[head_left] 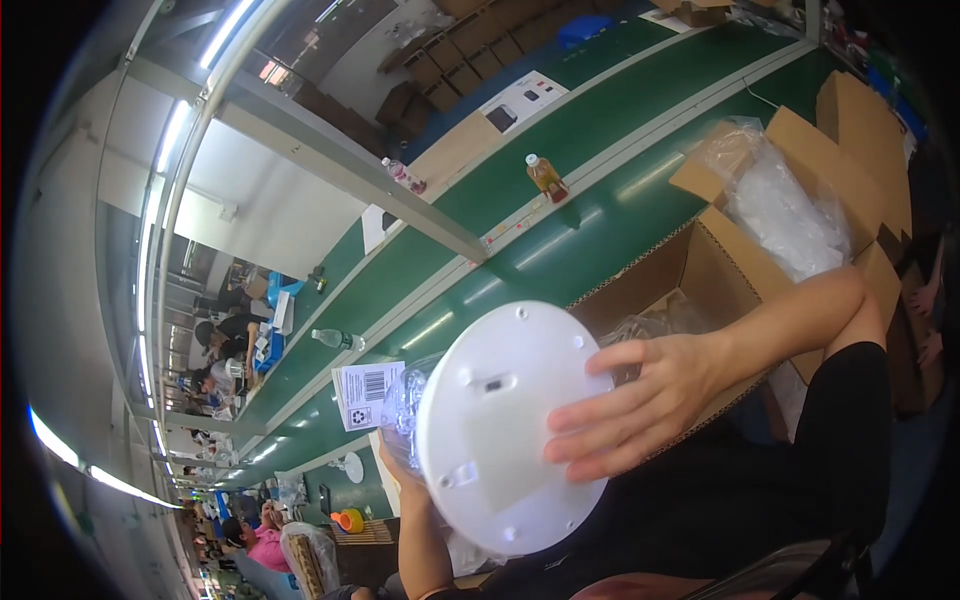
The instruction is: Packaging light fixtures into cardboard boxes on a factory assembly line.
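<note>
A white round lamp base (pixel 490 520) fills the middle of the view, tilted with its flat underside toward me. A small dark switch, screw holes and a pale square patch show on it. A clear, shiny plastic part (pixel 405 410) sticks out behind its left side. My left hand (pixel 400 468) is closed around that part, most of its fingers hidden behind the base. Across the right half of the underside, my right hand (pixel 640 405) lies with fingers stretched and apart. A printed white leaflet (pixel 365 397) stands just left of the plastic part.
An open cardboard box (pixel 720 262) sits right of the lamp, plastic wrapping inside. Beyond it, another carton (pixel 835 140) holds a bubble-wrapped bundle (pixel 785 215). A tea bottle (pixel 546 178) and a water bottle (pixel 338 340) rest on the green bench (pixel 480 290). Other people work at far left.
</note>
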{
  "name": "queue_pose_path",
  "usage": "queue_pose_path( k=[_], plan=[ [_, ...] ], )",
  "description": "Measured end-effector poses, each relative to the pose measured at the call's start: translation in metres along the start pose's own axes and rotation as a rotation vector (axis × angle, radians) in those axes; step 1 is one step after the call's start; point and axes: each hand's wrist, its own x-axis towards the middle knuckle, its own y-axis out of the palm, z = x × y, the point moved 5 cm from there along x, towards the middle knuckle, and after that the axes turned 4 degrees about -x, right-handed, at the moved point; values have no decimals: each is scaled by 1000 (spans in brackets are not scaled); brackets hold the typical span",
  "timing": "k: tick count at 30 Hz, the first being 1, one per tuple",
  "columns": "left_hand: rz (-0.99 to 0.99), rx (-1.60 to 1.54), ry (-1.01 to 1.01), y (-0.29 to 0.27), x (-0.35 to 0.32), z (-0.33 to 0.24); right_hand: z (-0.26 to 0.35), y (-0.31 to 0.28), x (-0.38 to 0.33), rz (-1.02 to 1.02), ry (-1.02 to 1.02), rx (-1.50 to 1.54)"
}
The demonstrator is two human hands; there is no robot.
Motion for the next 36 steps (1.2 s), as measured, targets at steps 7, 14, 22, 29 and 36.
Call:
queue_pose_path(
  k=[7, 14, 22, 29, 36],
  plan=[
    [336, 1024, 1034, 63, -33, -78, -15, -5, -49, 127, 476, 581],
    [869, 1046, 1051, 172, -37, -111, 2, -18, -108, 468, 1040, 1306],
    [1267, 985, 894, 236, -31, -71, -53, -36, -87, 888, 824, 925],
    [1415, 1124, 989, 246, -27, -36, -128, 34, -31, 344, 730, 807],
    [1394, 1104, 1081, 232, -25, -3, -142, 26, -26, 353, 605, 676]
  ],
)
